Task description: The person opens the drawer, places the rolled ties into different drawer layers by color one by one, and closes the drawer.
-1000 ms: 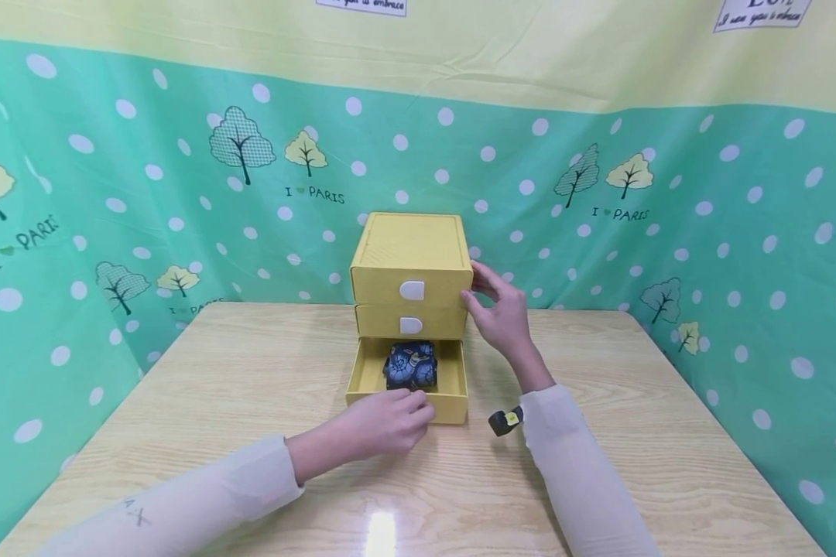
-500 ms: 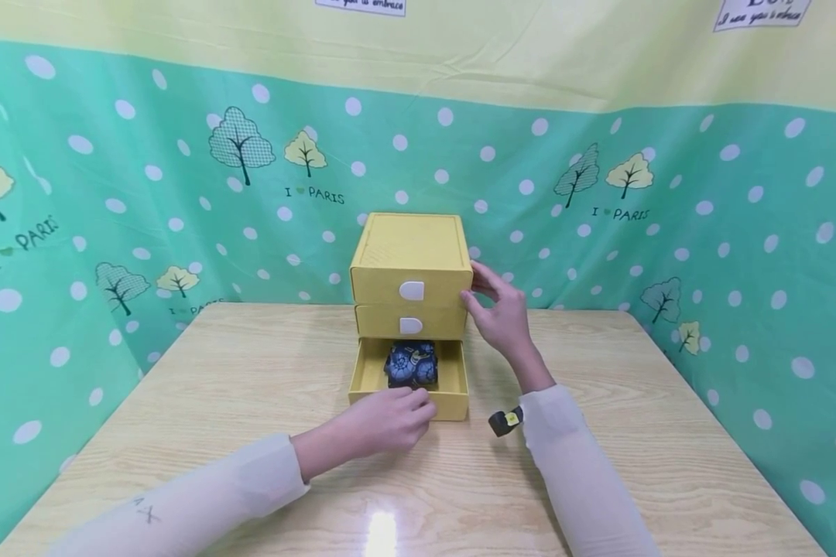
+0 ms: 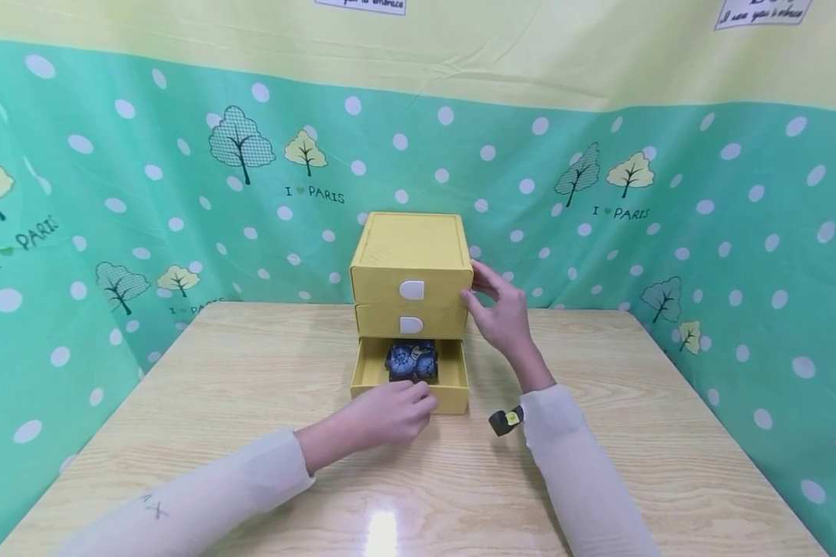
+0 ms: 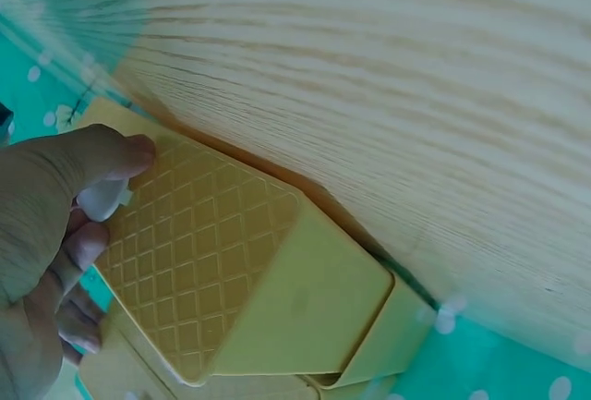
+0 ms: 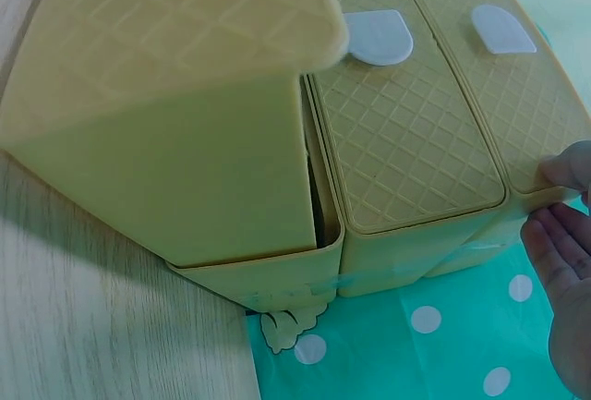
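Observation:
A yellow drawer cabinet (image 3: 411,244) stands on the table, its bottom drawer (image 3: 453,398) partly pulled out. In that drawer lies a folded dark blue cloth (image 3: 412,360) with a round pattern. My left hand (image 3: 390,416) is at the drawer's front. The left wrist view shows its thumb and fingers pinching the white handle tab (image 4: 102,199). My right hand (image 3: 501,313) steadies the cabinet's upper right corner. In the right wrist view its thumb (image 5: 565,167) touches the front and its extended fingers (image 5: 554,248) lie along the side.
Two upper drawers are closed, with white tabs on the upper (image 3: 412,290) and middle (image 3: 410,325) fronts. A black strap piece with a yellow label (image 3: 505,421) shows beside the right sleeve. A green dotted curtain (image 3: 418,155) hangs behind the wooden table (image 3: 251,371).
The bottom drawer has slid slightly inward toward the cabinet, with the left hand moving along at its front. The cloth has gone further under the middle drawer. The right hand stays in place.

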`<state>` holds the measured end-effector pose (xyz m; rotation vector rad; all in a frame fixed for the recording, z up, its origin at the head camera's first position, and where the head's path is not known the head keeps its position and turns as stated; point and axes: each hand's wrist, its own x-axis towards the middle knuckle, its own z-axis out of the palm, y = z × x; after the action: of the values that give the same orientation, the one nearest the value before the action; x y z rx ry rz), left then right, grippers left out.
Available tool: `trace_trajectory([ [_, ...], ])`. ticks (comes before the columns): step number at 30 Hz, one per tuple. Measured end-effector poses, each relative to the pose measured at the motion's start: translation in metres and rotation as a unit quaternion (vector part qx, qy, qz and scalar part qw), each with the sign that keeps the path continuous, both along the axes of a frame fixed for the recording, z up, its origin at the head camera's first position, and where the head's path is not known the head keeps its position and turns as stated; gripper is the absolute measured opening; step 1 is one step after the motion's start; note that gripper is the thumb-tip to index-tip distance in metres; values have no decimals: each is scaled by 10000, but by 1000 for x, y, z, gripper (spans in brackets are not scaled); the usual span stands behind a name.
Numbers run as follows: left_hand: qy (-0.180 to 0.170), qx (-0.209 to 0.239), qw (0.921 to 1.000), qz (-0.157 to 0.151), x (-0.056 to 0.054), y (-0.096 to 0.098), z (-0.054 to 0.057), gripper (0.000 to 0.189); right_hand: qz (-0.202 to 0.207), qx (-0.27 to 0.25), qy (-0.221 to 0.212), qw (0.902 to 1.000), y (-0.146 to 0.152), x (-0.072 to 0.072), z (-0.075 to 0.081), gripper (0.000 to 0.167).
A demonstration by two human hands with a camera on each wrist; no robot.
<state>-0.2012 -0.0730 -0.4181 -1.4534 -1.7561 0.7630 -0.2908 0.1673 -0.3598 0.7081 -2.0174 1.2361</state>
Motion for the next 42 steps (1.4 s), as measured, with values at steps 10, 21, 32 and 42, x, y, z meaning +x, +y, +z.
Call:
trace_trajectory([
  [10, 88, 80, 9999, -115, -9, -1, -2, 15, 56, -64, 28, 10000, -1, 1, 0, 50],
  [21, 175, 60, 9998, -109, -14, 1, 1, 11, 65, -167, 124, 9998, -5, 3, 3, 50],
  [32, 94, -32, 9999, 31, -18, 1, 1, 9, 142, -152, 154, 9997, -13, 30, 22, 46],
  [42, 139, 0, 9999, 45, -27, 1, 1, 11, 148, -173, 137, 9996, -12, 29, 22, 47],
])
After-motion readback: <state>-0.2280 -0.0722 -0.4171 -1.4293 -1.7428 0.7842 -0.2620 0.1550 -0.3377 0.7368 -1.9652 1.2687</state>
